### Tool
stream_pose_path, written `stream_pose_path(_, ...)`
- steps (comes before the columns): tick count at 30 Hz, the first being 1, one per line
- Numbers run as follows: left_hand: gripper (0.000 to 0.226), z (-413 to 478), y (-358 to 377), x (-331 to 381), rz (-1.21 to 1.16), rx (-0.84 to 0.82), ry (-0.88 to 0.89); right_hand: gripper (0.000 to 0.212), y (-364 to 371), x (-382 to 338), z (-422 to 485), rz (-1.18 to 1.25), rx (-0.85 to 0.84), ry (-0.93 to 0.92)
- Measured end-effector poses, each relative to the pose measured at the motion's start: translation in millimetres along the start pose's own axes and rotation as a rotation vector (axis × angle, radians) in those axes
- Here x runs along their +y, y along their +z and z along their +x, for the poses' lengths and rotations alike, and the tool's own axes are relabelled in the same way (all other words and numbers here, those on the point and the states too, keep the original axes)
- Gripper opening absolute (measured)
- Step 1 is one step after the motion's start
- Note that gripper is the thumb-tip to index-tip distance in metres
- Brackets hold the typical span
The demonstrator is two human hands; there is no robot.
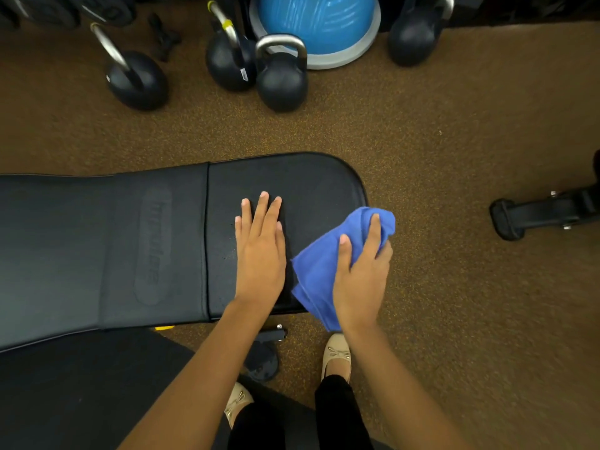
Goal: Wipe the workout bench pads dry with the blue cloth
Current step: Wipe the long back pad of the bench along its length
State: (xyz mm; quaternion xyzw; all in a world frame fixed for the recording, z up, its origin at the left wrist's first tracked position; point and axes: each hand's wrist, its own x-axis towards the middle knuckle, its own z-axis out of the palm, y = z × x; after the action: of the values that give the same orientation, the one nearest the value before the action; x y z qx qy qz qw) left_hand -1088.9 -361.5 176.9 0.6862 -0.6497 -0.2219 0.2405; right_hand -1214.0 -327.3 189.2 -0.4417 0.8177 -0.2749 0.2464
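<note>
Two bare forearms (201,368) come in from the near edge, above legs in black trousers (337,414) and beige flat shoes with small bows (337,358) that stand on the brown speckled rubber floor (454,157). Just beyond the shoes, the black vinyl workout bench (123,196) runs across from the left: its long back pad (65,248), embossed with a brand name too faint to read, meets the shorter rounded seat pad (308,180) at a narrow seam. The left hand (259,251) lies flat on the seat pad, palm down, fingers straight and close together, pointing to the far side and holding nothing. The right hand (360,274) is just to its right, fingers and thumb curled round a bunched soft blue microfibre cloth (313,277); the cloth sits at the near right corner of the seat pad, part of it over the pad's edge and part hanging past it over the floor, and whether it presses on the vinyl cannot be told. Well apart on the far side, four round black kettlebells with steel handles (281,82) stand on the floor, two of them side by side, in front of a blue half-dome balance trainer on a grey rim (318,24). At the right edge, the black rubber-capped foot of another machine (535,216) rests on the floor
</note>
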Motion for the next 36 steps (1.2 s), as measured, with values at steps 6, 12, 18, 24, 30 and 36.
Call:
stream_pose_path(6, 0.042, 0, 0, -2, 0.015, -0.012, 0.019, 0.057, 2, -19, 50, -0.277, -0.087, -0.246)
stream_pose_path(12, 0.042, 0, -3, -2, 0.001, -0.023, 0.014, 0.055, 4, 14, -4, 0.103, 0.011, -0.082)
stream_pose_path(18, 0.042, 2, -5, -1, -0.030, -0.043, -0.002, 0.062, 44, 2, -69, 0.323, 0.208, 0.117)
stream_pose_path(24, 0.043, 4, -15, 0, -0.072, -0.103, 0.000, 0.062, 71, -20, -102, 0.271, 0.223, 0.075)
stream_pose_path(30, 0.045, 6, -20, -7, -0.080, -0.153, 0.018, 0.054, 54, 3, -64, -0.326, 0.190, -0.226)
stream_pose_path(36, 0.045, 10, -21, -9, -0.109, -0.164, 0.002, 0.055, 47, -18, 10, -0.531, 0.102, -0.440)
